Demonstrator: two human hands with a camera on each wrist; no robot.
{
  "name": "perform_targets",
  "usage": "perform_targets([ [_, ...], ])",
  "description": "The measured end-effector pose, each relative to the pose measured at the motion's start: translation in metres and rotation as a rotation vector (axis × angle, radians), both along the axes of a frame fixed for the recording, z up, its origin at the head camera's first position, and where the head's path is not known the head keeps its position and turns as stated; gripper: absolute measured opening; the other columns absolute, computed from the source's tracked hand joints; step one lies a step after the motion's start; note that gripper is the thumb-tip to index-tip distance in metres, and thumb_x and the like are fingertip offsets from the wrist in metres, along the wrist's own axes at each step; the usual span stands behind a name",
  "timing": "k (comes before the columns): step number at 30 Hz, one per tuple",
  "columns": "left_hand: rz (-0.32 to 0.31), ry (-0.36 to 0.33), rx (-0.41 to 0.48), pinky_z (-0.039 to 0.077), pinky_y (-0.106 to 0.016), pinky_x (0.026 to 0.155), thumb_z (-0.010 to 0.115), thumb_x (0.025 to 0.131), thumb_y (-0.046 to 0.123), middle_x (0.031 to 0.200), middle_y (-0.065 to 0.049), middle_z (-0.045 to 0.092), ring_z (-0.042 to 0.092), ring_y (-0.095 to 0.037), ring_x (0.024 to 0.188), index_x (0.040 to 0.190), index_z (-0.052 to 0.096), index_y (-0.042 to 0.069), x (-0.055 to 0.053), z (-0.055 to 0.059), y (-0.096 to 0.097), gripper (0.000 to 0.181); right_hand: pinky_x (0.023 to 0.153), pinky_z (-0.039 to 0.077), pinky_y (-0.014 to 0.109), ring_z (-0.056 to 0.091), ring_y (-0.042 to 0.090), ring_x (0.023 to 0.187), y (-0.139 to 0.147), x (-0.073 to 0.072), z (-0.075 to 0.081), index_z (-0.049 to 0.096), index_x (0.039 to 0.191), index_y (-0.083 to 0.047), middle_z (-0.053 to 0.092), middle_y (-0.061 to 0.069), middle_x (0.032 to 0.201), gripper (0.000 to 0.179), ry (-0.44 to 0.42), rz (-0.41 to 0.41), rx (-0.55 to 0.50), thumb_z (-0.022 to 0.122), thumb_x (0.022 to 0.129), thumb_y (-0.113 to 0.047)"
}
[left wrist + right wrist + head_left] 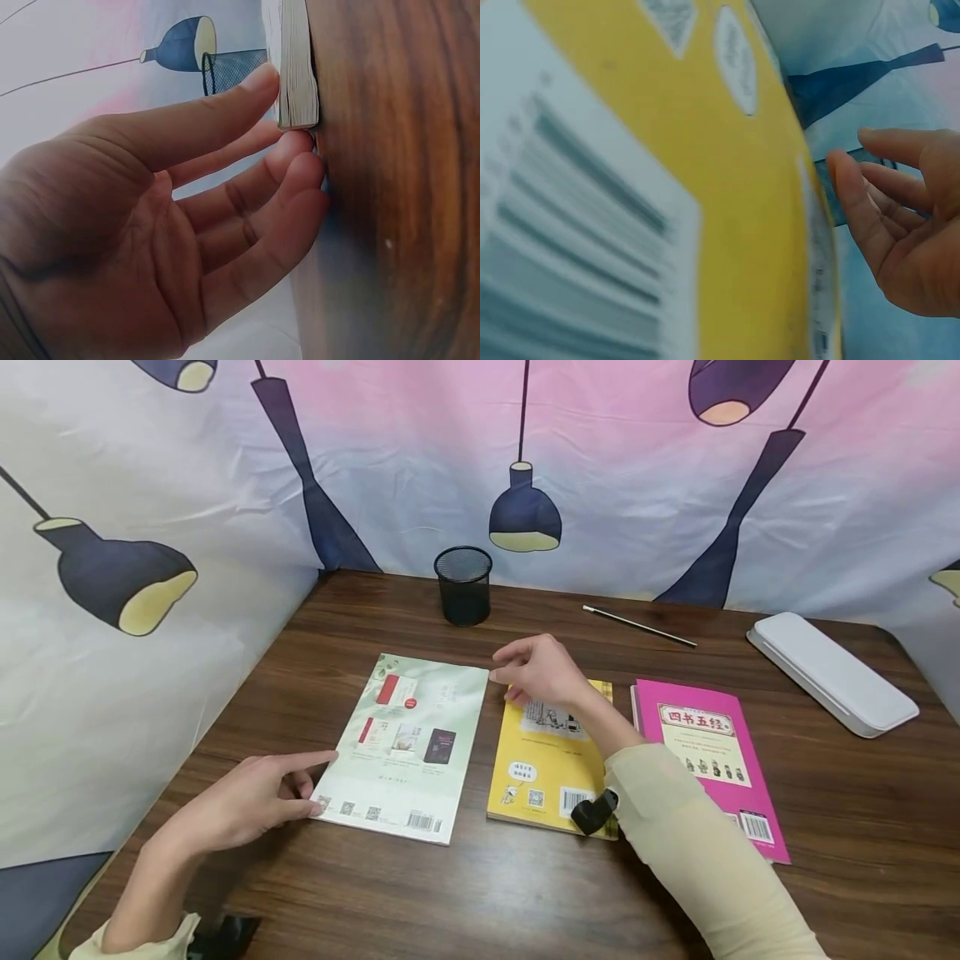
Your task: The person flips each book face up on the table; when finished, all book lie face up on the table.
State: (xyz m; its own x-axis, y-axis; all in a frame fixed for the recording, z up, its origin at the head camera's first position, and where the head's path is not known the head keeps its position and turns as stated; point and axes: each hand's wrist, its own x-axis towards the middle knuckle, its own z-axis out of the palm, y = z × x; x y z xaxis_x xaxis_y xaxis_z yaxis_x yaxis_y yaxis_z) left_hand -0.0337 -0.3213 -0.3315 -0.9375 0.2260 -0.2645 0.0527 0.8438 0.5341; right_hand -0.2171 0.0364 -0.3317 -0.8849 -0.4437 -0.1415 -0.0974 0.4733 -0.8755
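A pale green book (401, 752) lies face down on the table, its back cover showing small pictured books and a barcode. My left hand (243, 797) touches it at the left edge and near-left corner. In the left wrist view the thumb (259, 79) meets the book's page block (298, 67), with the other fingers loosely bent beside it. My right hand (542, 670) is at the book's far right corner, thumb and fingers apart. Its forearm passes above a yellow book (551, 764), which fills much of the right wrist view.
A pink book (750, 793) lies right of the yellow one. Behind stand a black mesh pen cup (463, 589) and a lying pencil (641, 627). A white case (832, 672) sits at the far right. Patterned cloth (420, 485) hangs behind the table (487, 902).
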Motion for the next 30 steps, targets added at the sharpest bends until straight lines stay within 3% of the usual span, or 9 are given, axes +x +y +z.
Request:
perform_targets([
  [13,0.012,0.009,0.013,0.039,-0.022,0.065,0.086,0.088,0.017,0.086,0.005,0.062,0.054,-0.004,0.068,0.153,0.053,0.001,0.004,-0.001,0.000,0.075,0.065,0.064,0.032,0.072,0.019,0.066,-0.012,-0.004,-0.012,0.070,0.135,-0.003,0.072,0.016,0.106,0.037,-0.118,-0.023,-0.043,0.074,0.099,-0.010],
  [20,0.039,0.008,0.036,0.040,-0.023,0.058,0.087,0.086,0.015,0.086,0.003,0.061,0.050,-0.005,0.062,0.154,0.052,0.001,0.005,-0.003,0.002,0.078,0.065,0.064,0.031,0.072,0.018,0.064,-0.013,-0.006,-0.015,0.069,0.136,-0.004,0.073,0.016,0.101,0.039,-0.150,-0.024,-0.052,0.075,0.098,-0.009],
  [30,0.069,0.008,0.043,0.044,-0.024,0.055,0.086,0.087,0.013,0.088,0.001,0.061,0.053,-0.007,0.060,0.151,0.053,-0.004,0.008,-0.006,0.003,0.074,0.057,0.060,0.028,0.068,0.015,0.055,-0.018,-0.009,-0.018,0.069,0.136,-0.004,0.072,0.013,0.085,0.040,-0.117,-0.055,0.011,0.077,0.097,-0.012],
])
